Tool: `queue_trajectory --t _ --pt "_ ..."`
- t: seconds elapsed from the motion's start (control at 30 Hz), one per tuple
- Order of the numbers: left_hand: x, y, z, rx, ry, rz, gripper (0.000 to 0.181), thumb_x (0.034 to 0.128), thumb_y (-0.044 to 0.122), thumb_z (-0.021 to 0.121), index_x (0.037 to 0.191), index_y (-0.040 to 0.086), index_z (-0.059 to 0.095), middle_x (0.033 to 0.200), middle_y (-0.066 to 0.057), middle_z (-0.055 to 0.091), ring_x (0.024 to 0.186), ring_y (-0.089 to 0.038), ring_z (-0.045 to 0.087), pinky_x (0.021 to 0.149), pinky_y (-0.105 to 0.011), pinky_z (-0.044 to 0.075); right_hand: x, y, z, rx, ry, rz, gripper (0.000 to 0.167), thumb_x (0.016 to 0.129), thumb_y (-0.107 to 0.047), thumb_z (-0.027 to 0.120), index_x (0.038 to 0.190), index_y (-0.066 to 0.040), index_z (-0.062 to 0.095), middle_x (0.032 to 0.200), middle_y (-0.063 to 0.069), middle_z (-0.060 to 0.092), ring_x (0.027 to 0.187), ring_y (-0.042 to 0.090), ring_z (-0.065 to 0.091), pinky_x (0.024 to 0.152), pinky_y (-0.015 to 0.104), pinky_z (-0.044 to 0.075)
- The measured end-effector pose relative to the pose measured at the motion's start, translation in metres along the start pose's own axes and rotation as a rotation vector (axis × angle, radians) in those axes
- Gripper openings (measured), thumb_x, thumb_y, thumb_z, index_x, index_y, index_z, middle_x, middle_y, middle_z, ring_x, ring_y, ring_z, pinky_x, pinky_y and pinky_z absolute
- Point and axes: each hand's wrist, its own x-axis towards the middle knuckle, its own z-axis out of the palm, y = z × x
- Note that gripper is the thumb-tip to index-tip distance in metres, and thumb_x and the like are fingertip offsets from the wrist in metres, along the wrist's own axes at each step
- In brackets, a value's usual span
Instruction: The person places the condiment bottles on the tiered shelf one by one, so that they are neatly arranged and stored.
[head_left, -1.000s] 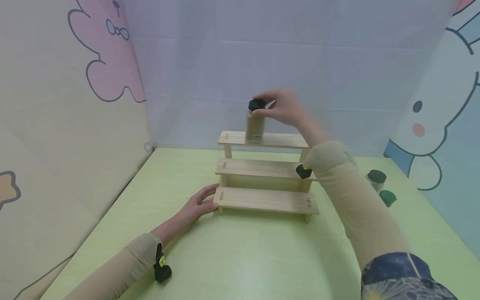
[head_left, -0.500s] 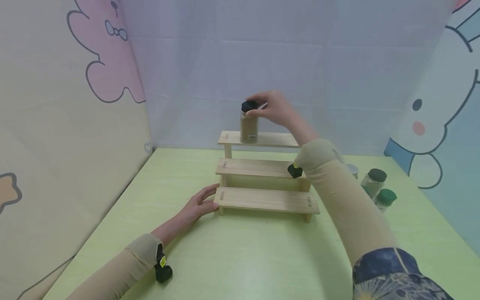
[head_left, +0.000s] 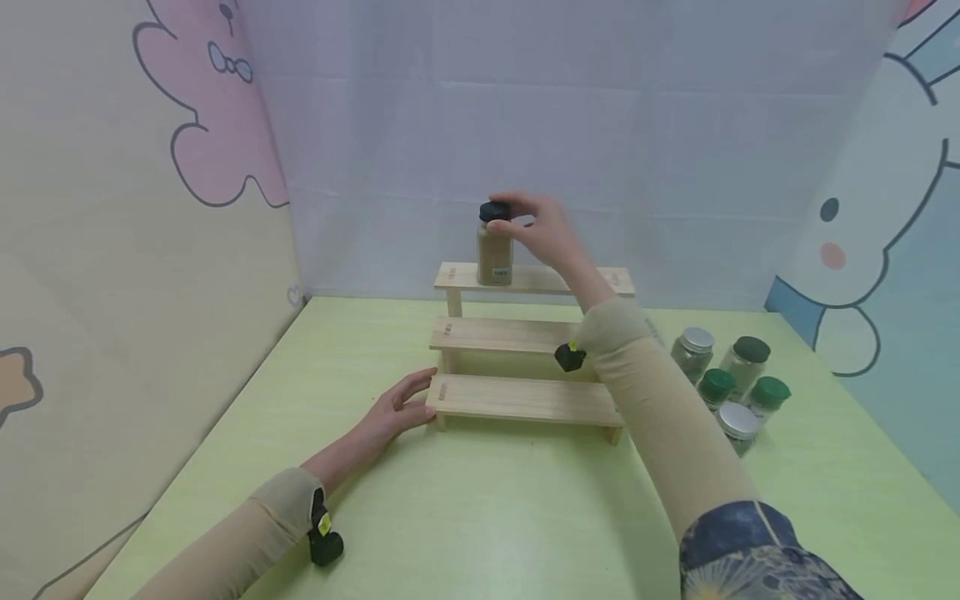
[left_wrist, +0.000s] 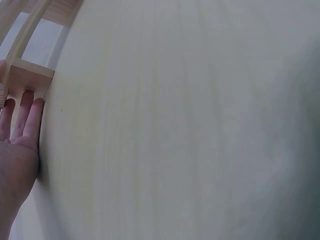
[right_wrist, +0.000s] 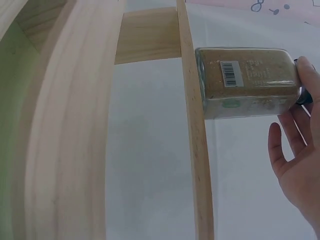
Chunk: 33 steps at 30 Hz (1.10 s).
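A three-tier wooden rack (head_left: 525, 398) stands on the table. Upright on its top board, left of the middle, is a glass jar (head_left: 495, 257) of brown powder with a black lid. My right hand (head_left: 543, 232) pinches that lid between thumb and fingers. In the right wrist view the jar (right_wrist: 250, 80) meets the top board (right_wrist: 197, 150), with my right hand (right_wrist: 302, 160) at its lid. My left hand (head_left: 393, 411) touches the left end of the lowest board; in the left wrist view the fingers of this hand (left_wrist: 17, 155) reach the rack's wooden leg (left_wrist: 30, 77).
Several jars stand to the right of the rack: silver-lidded ones (head_left: 692, 350), green-lidded ones (head_left: 768, 395) and a dark-lidded one (head_left: 746, 362). A pale cloth wall (head_left: 465, 125) rises behind the rack, with printed walls at both sides.
The jar and my right hand have moved a little to the left along the top board. My right forearm has swung left, uncovering more jars. My left hand has kept its place.
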Motion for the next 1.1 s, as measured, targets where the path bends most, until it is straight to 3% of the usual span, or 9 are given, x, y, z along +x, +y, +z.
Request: queue_trajectory --t 0.27,0.43,0.67,1.1 --pt "0.0 0.001 -0.001 0.0 -0.007 0.011 0.065 0.0969 0.018 0.061 0.154 0.027 0.031 0.161 -0.008 0.03 0.139 -0.031 0.048 0.107 -0.037 0.046 -0.002 0.004 0.005 0.088 0.051 -0.025 0.049 0.088 -0.03 0.075 0.134 -0.019 0.062 0.119 0.009 0.07 0.108 0.017 0.061 0.088 0.033 0.046" --pt "0.0 0.002 -0.001 0.008 -0.018 0.015 0.066 0.0971 0.017 0.06 0.155 0.027 0.03 0.162 -0.008 0.029 0.135 -0.028 0.051 0.105 -0.035 0.045 -0.003 0.005 0.004 0.084 0.04 -0.036 0.05 0.089 -0.03 0.074 0.137 -0.021 0.06 0.122 0.008 0.07 0.11 0.016 0.062 0.096 0.038 0.048" --pt "0.0 -0.002 -0.002 0.002 -0.013 0.011 0.066 0.0971 0.017 0.06 0.155 0.027 0.03 0.162 -0.008 0.029 0.134 -0.028 0.052 0.107 -0.037 0.044 -0.005 0.008 -0.002 0.092 0.025 -0.047 0.061 0.089 -0.027 0.074 0.145 -0.02 0.05 0.143 0.006 0.059 0.125 0.022 0.059 0.105 0.044 0.047" --pt "0.0 -0.003 -0.003 0.003 -0.017 0.015 0.064 0.0979 0.015 0.059 0.154 0.027 0.03 0.162 -0.008 0.028 0.135 -0.027 0.052 0.105 -0.034 0.045 -0.009 0.003 -0.038 0.06 0.104 -0.035 0.062 0.089 -0.021 0.075 0.145 -0.016 0.05 0.146 0.007 0.056 0.135 0.019 0.052 0.111 0.042 0.043"
